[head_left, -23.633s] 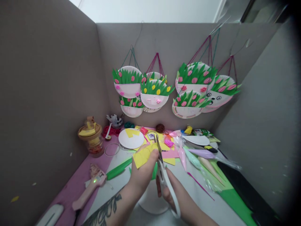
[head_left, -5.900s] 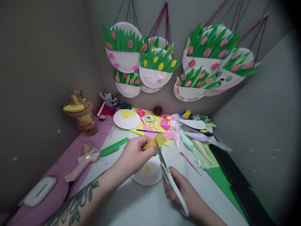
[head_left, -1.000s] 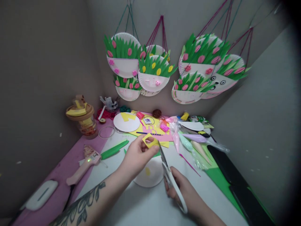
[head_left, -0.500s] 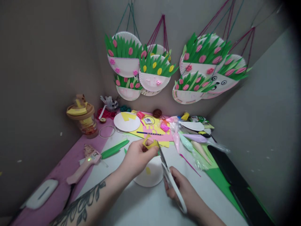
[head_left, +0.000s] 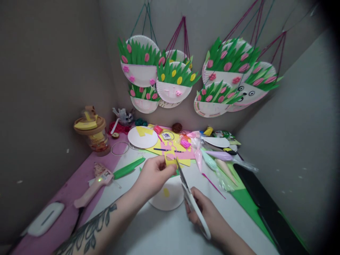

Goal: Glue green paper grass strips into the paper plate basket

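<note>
My left hand (head_left: 157, 174) pinches a small piece of yellow paper (head_left: 170, 160) between thumb and fingers, above the middle of the table. In my right hand (head_left: 198, 205) is a pair of white-handled scissors (head_left: 195, 209), its blades pointing up and away from me, with the tips at the right edge of the yellow paper. Below my hands lies a white paper plate (head_left: 170, 202) with a small yellow oval (head_left: 166, 192) on it. Part of the plate is hidden by my left hand. Green paper pieces show just behind it.
To the left are a pink glue gun (head_left: 92, 187) with a lit green light, green paper strips (head_left: 129, 168) and a lidded cup (head_left: 92, 136). Piping bags (head_left: 209, 161) and a black case (head_left: 249, 186) lie right. Decorated paper plates (head_left: 175, 83) hang on the wall behind.
The yellow paper has turned in my left hand and now hangs more upright beside the scissor tips. Both hands stay in nearly the same place.
</note>
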The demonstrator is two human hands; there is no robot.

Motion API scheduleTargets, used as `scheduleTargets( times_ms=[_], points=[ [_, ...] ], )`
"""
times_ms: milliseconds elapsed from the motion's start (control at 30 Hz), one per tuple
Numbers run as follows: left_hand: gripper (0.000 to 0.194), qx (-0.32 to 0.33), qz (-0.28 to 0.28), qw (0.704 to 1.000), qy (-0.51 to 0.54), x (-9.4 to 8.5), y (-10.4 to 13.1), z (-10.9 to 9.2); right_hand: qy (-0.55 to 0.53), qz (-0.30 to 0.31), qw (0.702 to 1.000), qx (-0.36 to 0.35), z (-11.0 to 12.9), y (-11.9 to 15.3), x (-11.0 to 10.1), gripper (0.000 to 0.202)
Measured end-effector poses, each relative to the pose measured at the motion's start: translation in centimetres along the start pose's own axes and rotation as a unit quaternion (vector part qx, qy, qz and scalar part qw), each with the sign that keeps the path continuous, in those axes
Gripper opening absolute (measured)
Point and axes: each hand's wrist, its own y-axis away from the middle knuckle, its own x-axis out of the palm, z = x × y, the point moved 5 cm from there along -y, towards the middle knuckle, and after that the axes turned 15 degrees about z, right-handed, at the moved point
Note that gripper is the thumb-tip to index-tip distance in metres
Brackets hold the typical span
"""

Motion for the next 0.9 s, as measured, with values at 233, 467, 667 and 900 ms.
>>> scheduleTargets(
  times_ms=[233,467,667,900],
  points=[
    [0.021,-0.007,0.017,0.999,-0.032,-0.14,0.06,-0.28,0.009,0.004,1.000,-0.002,0.01,0.01,-0.21,0.021],
    [0.023,0.011,0.019,0.999,-0.034,-0.47,-0.07,-0.38,-0.002,0.013,1.000,-0.001,-0.36,-0.02,-0.30,0.021],
    [0.024,0.005,0.028,0.998,-0.051,-0.20,-0.03,-0.38,-0.020,0.007,1.000,-0.006,-0.37,0.00,-0.25,0.022],
    [0.022,0.008,0.032,0.995,-0.094,-0.23,0.19,-0.49,-0.003,0.004,1.000,-0.005,-0.23,0.07,-0.33,0.022]
  ],
)
